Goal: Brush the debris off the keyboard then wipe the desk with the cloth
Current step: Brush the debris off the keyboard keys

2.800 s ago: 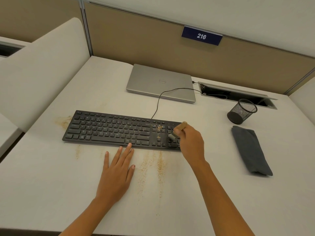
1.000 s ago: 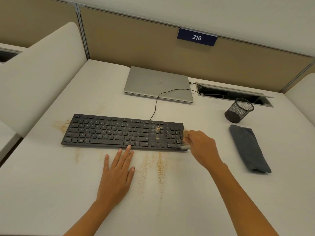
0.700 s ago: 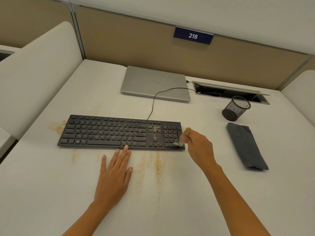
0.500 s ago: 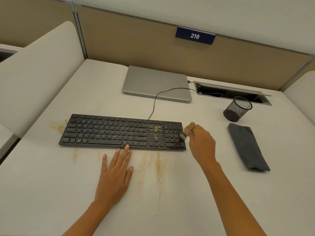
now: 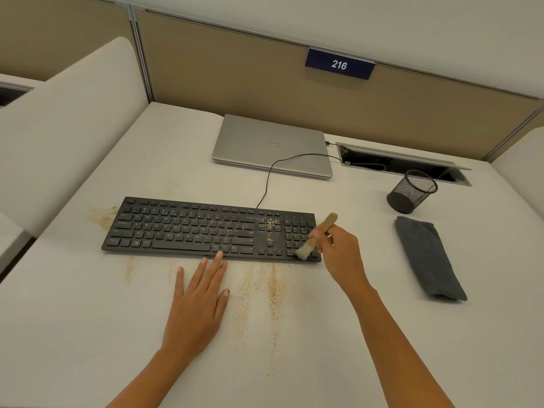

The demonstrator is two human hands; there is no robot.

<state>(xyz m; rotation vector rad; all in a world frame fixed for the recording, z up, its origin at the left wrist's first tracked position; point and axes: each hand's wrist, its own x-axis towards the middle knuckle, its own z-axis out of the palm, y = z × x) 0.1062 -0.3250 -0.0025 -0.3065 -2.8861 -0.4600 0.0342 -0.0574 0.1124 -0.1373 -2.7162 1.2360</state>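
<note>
A person's right hand (image 5: 341, 251) grips a small wooden-handled brush (image 5: 316, 237), its pale bristles pressed to the near corner of the number pad on a black keyboard (image 5: 188, 228), while the left hand (image 5: 197, 301) lies flat and spread on the desk (image 5: 88, 319), fingertips touching the keyboard's front edge. The brushing step appears to be in hand and unfinished: tan debris (image 5: 270, 223) clings to the keys just left of the brush, and swept grit (image 5: 273, 284) streaks the desk between the two hands, with another patch off the keyboard's far left end. The next move likely calls for strokes over that remaining cluster, drawing it toward the front edge, before the brush gives way to the folded grey cloth (image 5: 426, 257) lying untouched to the right of the right hand. Half a second earlier the bristles sat higher, at the keyboard's right edge; they have since dropped to the near corner, the left hand unmoved.
</note>
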